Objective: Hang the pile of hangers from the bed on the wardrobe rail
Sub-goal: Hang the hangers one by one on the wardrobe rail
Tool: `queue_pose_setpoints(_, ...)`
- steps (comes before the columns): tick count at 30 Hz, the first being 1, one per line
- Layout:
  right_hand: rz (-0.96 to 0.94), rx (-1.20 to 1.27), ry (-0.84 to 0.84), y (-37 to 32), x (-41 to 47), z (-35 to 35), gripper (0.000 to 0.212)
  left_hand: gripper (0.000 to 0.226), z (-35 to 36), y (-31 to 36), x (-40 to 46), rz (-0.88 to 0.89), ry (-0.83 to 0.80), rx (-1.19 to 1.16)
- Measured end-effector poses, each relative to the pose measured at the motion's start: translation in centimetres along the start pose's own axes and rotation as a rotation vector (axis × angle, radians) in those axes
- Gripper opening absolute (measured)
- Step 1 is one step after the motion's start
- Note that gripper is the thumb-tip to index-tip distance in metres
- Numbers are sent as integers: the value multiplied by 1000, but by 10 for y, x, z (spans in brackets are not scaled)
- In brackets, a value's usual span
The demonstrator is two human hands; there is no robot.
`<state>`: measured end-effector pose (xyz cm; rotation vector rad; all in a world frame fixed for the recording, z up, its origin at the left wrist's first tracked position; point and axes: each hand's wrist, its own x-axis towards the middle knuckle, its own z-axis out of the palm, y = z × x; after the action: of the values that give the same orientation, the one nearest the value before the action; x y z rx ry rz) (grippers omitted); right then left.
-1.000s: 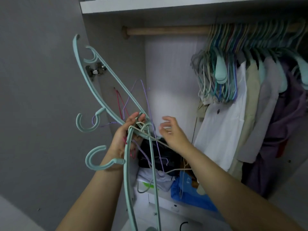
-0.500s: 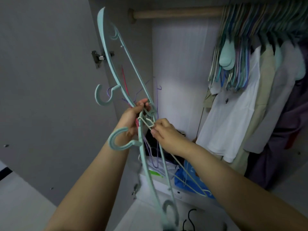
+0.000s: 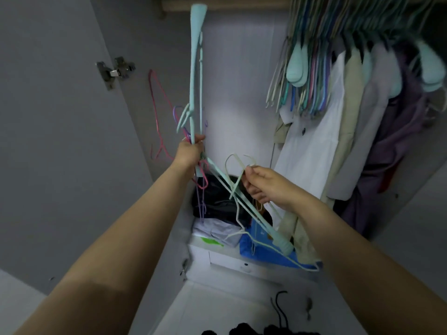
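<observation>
My left hand (image 3: 189, 151) grips a bunch of hangers (image 3: 196, 76) in front of the open wardrobe: wide mint plastic ones standing edge-on, with thin pink and purple wire ones among them. My right hand (image 3: 262, 183) pinches a thin white wire hanger (image 3: 238, 165) just below its hook, to the right of the bunch. That white hanger crosses a mint one that slants down to the right. The wooden wardrobe rail (image 3: 225, 7) runs along the top edge. Many hangers (image 3: 307, 76) hang on it at the right.
Shirts and jackets (image 3: 314, 141) hang at the right under the rail. Folded clothes (image 3: 217, 204) and a blue bag (image 3: 263, 250) lie on the wardrobe's lower shelf. The open grey door with its hinge (image 3: 113, 72) stands at the left. Black hangers (image 3: 280, 313) lie at the bottom.
My right hand has drawn the white wire hanger out of the bunch, down and to the right. My left hand has turned the bunch edge-on and raised it. The view has tilted downward.
</observation>
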<state>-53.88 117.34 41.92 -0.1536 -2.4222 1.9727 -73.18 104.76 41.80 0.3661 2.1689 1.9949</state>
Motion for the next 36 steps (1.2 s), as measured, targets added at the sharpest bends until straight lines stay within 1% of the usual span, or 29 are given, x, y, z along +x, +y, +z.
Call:
queue_pose_setpoints(3,-61,-9,59,-2,-7,-6,38,28,13,2,2,15,30,60)
queue_pose_setpoints(6,-95,-20,20,-10,-13,-10,42,32,19,-1,4,5,87,116)
queue_pose_setpoints(9,-68,-102,-109,-13,-20,-12,44,36,21,-2,7,-21,128,128)
queue_pose_setpoints(13,68,-314,-304,-6,-31,-20,62,31,23,0,7,8,150,141)
queue_pose_setpoints(15,96,-405,-380,1,-35,-23,66,29,23,2,7,31,156,167)
queue_pose_setpoints(18,138,-519,-499,19,-34,-27,63,28,23,4,8,53,163,168)
queue_pose_setpoints(20,190,-558,-566,33,-32,-28,54,25,25,5,8,74,169,148)
queue_pose_setpoints(23,230,-636,-598,49,-29,-26,35,12,27,5,8,97,179,143)
queue_pose_setpoints(25,243,-672,-607,58,-29,-19,25,14,27,5,10,103,187,148)
queue_pose_setpoints(27,264,-718,-569,68,-29,-9,24,24,27,2,14,97,205,158)
queue_pose_setpoints(28,252,-789,-538,77,-29,-3,26,27,27,1,16,93,213,157)
queue_pose_setpoints(30,241,-961,-491,98,-29,8,32,28,28,2,18,80,220,139)
queue_pose_setpoints(31,271,-1011,-471,108,-31,13,34,27,29,3,19,73,221,133)
queue_pose_setpoints(34,390,-989,-458,135,-35,20,33,26,32,6,23,87,221,129)
queue_pose_setpoints(36,414,-913,-422,130,-37,15,27,28,30,6,26,106,216,121)
